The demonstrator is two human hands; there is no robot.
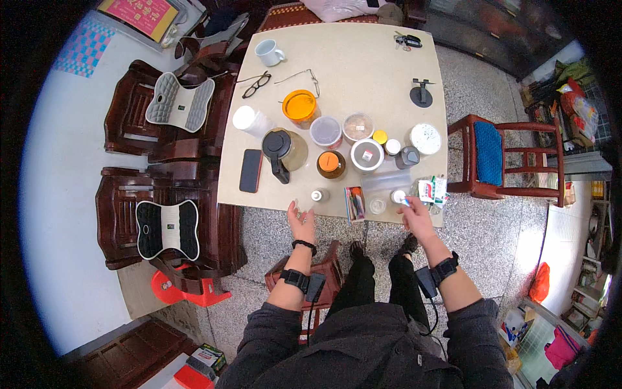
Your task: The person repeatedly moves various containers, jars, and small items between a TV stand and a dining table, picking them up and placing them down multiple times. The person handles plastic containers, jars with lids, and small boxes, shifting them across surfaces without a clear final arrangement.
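Note:
My left hand (301, 224) is at the near table edge with its fingers apart and nothing in them. Just beyond its fingertips stands a small clear bottle with a white top (319, 195). My right hand (418, 220) reaches over the near right edge, thumb and fingers pinched at a small white bottle (398, 196). A small clear cup (377, 205) is left of that bottle, and a narrow box of colourful sticks (355, 203) lies further left. White-and-green packets (433, 189) lie right of the right hand.
On the table (363, 61) stand a black-lidded jug (277, 144), an orange-lidded tub (300, 106), an orange-capped jar (330, 163), several plastic tubs and a phone (251, 171). Glasses (257, 85), a mug (269, 53) and keys (408, 41) lie farther back. Wooden chairs flank both sides.

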